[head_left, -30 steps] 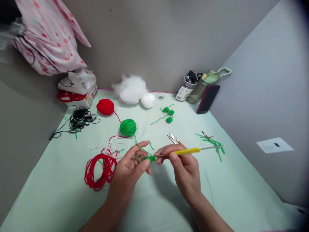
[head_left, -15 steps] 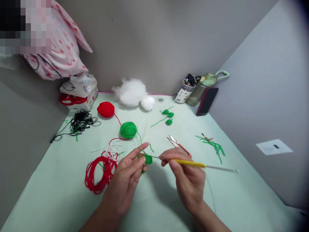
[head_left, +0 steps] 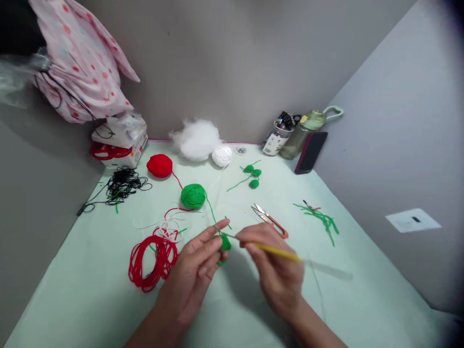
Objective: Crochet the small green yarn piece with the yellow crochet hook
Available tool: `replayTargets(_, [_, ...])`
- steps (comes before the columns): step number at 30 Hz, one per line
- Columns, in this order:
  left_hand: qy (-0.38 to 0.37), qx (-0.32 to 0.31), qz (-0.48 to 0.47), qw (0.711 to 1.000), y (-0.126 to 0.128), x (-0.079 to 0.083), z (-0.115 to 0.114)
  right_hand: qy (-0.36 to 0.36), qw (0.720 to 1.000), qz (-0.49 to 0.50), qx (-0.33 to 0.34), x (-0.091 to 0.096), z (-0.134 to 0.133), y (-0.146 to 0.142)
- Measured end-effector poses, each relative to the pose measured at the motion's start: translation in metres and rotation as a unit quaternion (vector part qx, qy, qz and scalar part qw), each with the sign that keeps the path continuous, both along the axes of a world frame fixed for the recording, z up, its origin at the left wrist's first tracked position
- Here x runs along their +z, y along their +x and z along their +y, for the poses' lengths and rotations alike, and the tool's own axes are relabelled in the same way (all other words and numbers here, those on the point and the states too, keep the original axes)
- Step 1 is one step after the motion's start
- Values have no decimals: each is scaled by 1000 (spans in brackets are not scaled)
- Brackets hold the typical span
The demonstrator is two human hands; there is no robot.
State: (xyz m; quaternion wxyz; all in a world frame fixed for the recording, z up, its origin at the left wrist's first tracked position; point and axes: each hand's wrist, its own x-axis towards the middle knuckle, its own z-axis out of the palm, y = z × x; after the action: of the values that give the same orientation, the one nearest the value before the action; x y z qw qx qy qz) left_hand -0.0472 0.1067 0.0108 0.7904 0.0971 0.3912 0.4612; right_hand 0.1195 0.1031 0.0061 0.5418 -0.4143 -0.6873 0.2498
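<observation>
Between the thumb and fingers of my left hand (head_left: 195, 261) is a small green crochet piece (head_left: 225, 242). Its yarn runs over my raised index finger and back to a green yarn ball (head_left: 193, 196). My right hand (head_left: 277, 270) grips a crochet hook (head_left: 277, 250) by its yellow handle, the metal tip reaching to the green piece; the exact loop is too small to make out. The hook's far end is smeared by motion. Just beyond my right hand lie orange-handled thread snips (head_left: 271, 223), blades apart.
Red yarn loops (head_left: 136, 266) and white thread (head_left: 170, 224) lie left of my hands. Farther back are a red yarn ball (head_left: 159, 166), white stuffing (head_left: 197, 140), a white yarn ball (head_left: 222, 155), small green crocheted balls (head_left: 254, 183) and a phone (head_left: 311, 152). Green yarn scraps (head_left: 326, 222) lie right.
My right hand has tilted the hook, its rear end swinging downward. The green piece and my left fingers have shifted slightly right and down.
</observation>
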Motion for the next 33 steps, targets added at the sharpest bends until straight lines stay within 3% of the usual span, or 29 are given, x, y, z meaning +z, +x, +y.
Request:
replayTargets(3, [27,35,41,998,-2,-2,2,-119,978,170,31,-2,7,-1])
replayTargets(6, [84,12,88,993,0,-7,0,-179,959,210,63,-6,10,-5])
replayTargets(14, [109,27,126,986,-1,-10,-1,-215,951,216,48,-9,8,-4])
replayTargets(22, [122,1,143,982,-3,-9,0,-280,894,338,91,-4,12,-6])
replayTargets(24, [128,0,158,979,-4,-10,0,-266,900,331,100,-2,12,-5])
replayTargets(26, [134,5,174,976,-5,-10,-1,-233,923,293,92,0,10,-2])
replayTargets(30, [145,12,207,967,-6,-10,-2,-143,975,162,51,1,3,2])
replayTargets(33, [148,22,226,963,-4,-10,-2,-64,995,60,42,3,-1,3])
